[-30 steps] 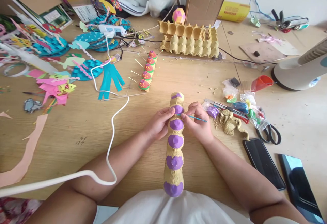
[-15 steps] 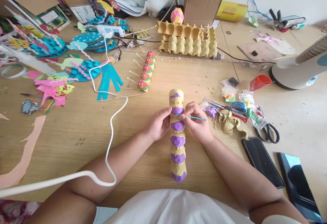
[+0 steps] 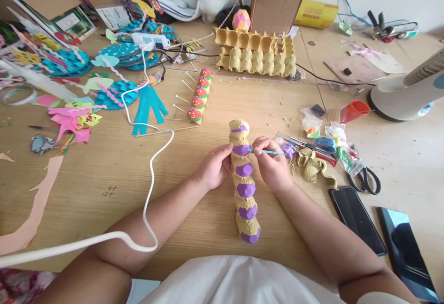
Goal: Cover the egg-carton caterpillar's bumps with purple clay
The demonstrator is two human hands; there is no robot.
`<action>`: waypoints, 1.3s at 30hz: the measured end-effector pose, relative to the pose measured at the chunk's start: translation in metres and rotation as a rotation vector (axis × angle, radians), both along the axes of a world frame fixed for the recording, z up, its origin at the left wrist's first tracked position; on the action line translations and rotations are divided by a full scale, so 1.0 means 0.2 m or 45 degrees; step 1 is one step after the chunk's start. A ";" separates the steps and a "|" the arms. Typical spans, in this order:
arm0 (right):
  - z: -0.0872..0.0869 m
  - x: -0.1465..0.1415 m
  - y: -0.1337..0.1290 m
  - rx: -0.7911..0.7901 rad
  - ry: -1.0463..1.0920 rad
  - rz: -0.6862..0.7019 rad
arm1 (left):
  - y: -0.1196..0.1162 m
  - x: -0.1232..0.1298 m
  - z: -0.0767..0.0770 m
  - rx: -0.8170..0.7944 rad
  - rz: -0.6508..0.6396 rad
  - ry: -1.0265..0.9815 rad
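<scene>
Egg-carton strip (image 3: pixel 243 180), held in left hand (image 3: pixel 215 167), needs steadiness; right hand (image 3: pixel 273 165), pinching blue stick (image 3: pixel 275 152), should press purple patch (image 3: pixel 241 150) lightly.

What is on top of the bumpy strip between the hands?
Six purple patches show on the bumpy strip, the tip of a blue tool over one. Its underside cannot be seen.

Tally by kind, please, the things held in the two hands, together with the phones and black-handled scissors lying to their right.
Purple-patched egg-carton strip, in the left hand: 1
Slim blue tool, in the right hand: 1
Dark-screened phones: 2
Black-handled scissors: 1
Total: 5
</scene>
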State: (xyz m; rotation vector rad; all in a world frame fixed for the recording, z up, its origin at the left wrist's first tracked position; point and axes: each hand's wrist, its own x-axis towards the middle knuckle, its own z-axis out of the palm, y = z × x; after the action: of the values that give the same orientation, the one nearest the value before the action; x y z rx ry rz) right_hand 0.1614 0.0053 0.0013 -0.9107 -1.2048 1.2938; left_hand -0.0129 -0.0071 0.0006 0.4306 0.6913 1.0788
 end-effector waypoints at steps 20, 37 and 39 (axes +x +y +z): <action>-0.02 -0.02 0.01 -0.202 0.105 -0.052 | -0.01 -0.02 -0.02 -0.074 0.011 -0.007; 0.03 -0.03 -0.02 -0.602 0.262 0.315 | -0.01 -0.02 -0.01 -0.043 -0.077 -0.008; 0.03 -0.03 -0.02 -0.597 0.254 0.294 | -0.01 -0.02 -0.01 -0.063 -0.100 -0.040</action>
State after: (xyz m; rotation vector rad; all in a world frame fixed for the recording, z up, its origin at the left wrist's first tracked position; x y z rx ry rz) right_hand 0.1549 0.0009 0.0076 -0.9597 -0.8815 1.8565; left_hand -0.0174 -0.0091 -0.0016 0.3946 0.6666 0.9904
